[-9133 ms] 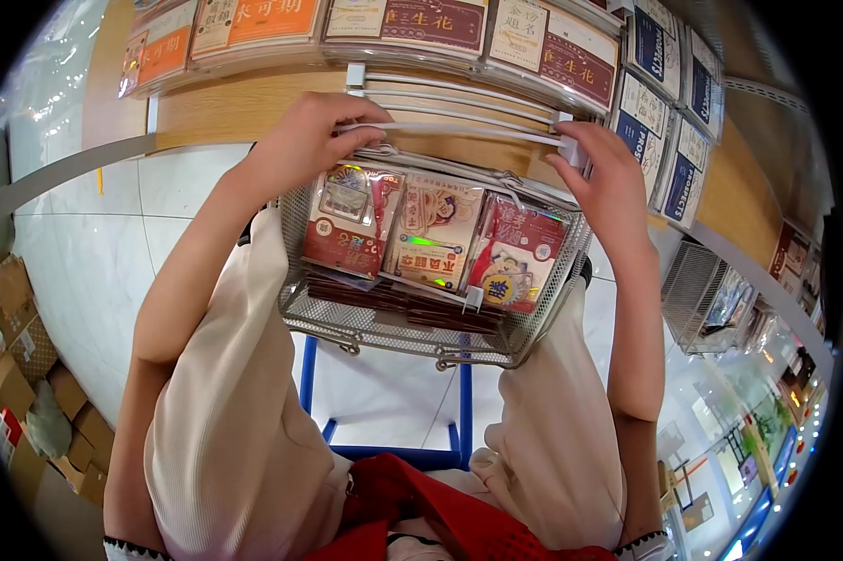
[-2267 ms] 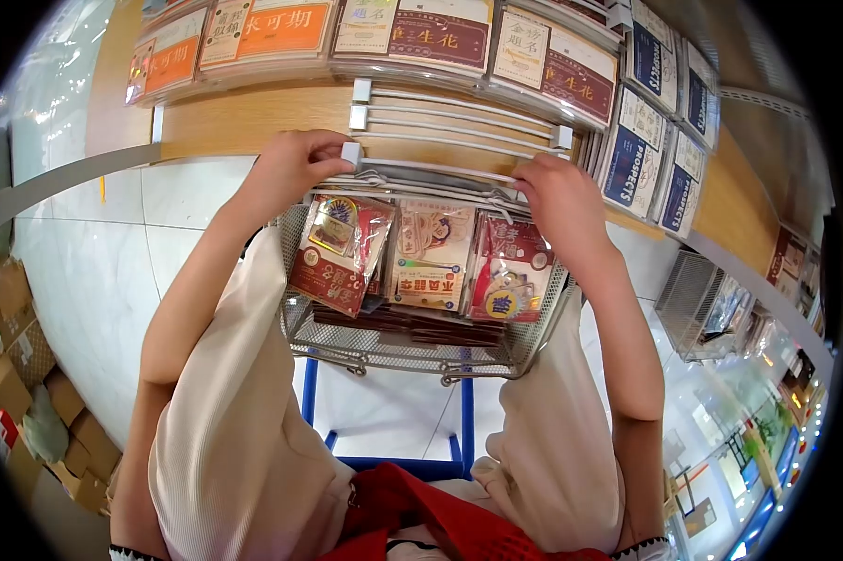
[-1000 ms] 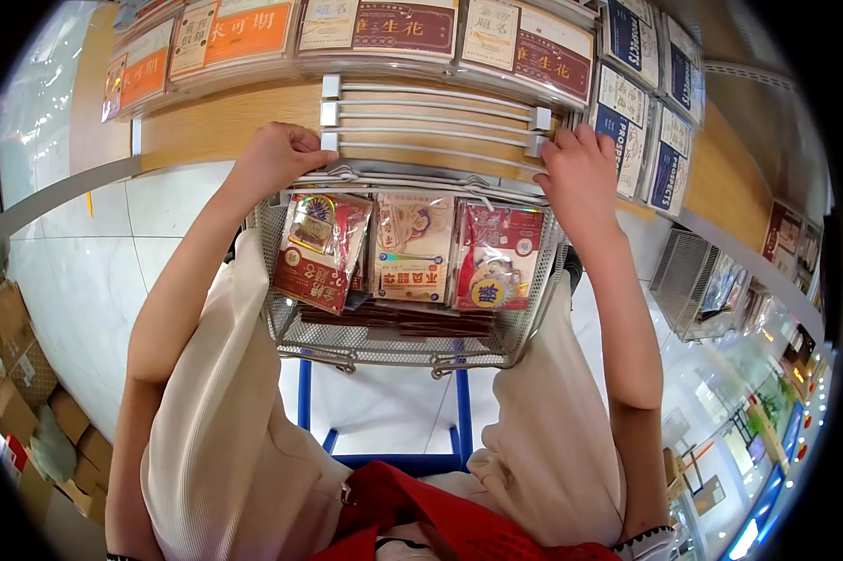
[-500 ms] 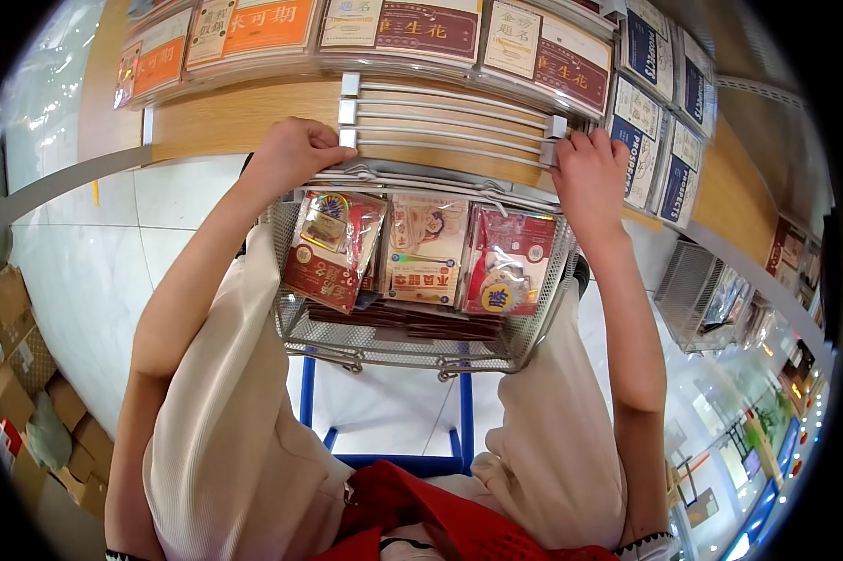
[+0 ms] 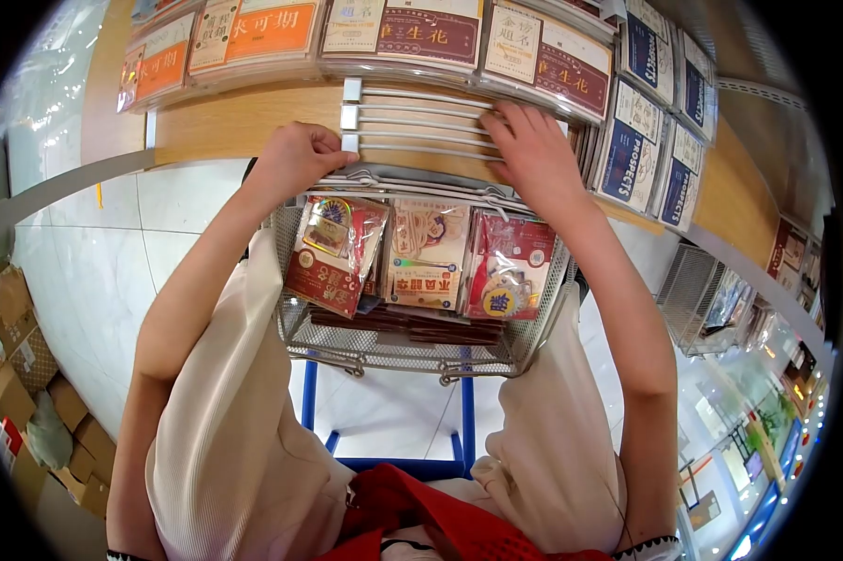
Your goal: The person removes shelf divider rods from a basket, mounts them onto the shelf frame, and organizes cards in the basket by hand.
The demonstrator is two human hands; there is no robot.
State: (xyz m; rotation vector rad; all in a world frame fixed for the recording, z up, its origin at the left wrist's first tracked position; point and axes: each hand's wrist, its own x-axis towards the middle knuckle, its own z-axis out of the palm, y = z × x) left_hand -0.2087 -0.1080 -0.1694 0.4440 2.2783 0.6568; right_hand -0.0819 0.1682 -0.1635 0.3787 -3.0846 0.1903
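Several thin white rods [image 5: 426,123] with square white end caps lie side by side on the wooden shelf, running left to right. They look like display hooks, though their exact kind is not certain. My left hand [image 5: 302,157] is closed at their left end, thumb and finger pinching the end cap of the nearest rod. Across their right ends lies my right hand [image 5: 536,154], fingers extended and slightly apart, hiding the caps there. Just below both hands, a wire mesh basket [image 5: 421,353] holds several packaged red and cream items [image 5: 426,252].
Packs with orange and maroon labels [image 5: 431,37] line the shelf [image 5: 225,126] behind the rods. Blue-and-white boxes [image 5: 632,154] stand at the right. Another mesh basket [image 5: 688,290] is on the right, cardboard boxes [image 5: 14,346] at far left, and a blue frame [image 5: 393,465] below.
My right hand has moved left from the right end caps onto the rods, its fingers now stretched over them. My left hand stays at the left end. The rods look nearly unmoved.
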